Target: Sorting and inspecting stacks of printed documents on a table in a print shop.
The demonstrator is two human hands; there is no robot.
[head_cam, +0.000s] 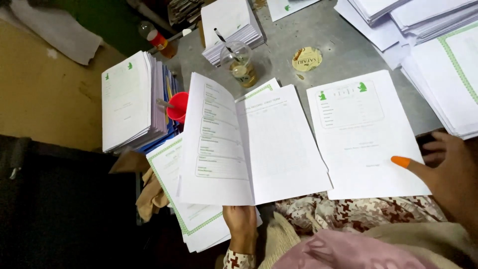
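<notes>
The grey table (343, 47) carries almost everything, with stacks of white sheets along its edges. The largest pile of paper (127, 102) stands at the table's left edge, and more green-bordered piles (448, 65) crowd the far right corner. At the near edge lies an open booklet (249, 144), its left leaf raised and its right leaf flat, resting partly on a green-bordered stack (172, 184) that juts over the near left edge. Just beside it to the right lies a single printed sheet (363, 134), flat, with two small green marks at its top.

The left hand (241, 226) comes up under the booklet's near edge at the fold and holds it there; the fingers are hidden beneath the paper, so I cannot tell their spread. The right hand (445, 167) rests at the sheet's near right corner, fingers loosely spread, an orange rubber fingertip cover (400, 161) touching the paper.

Further back stand a clear plastic cup (239, 62) and a round lid (306, 59), and a small red cup (178, 106) sits by the left pile.
</notes>
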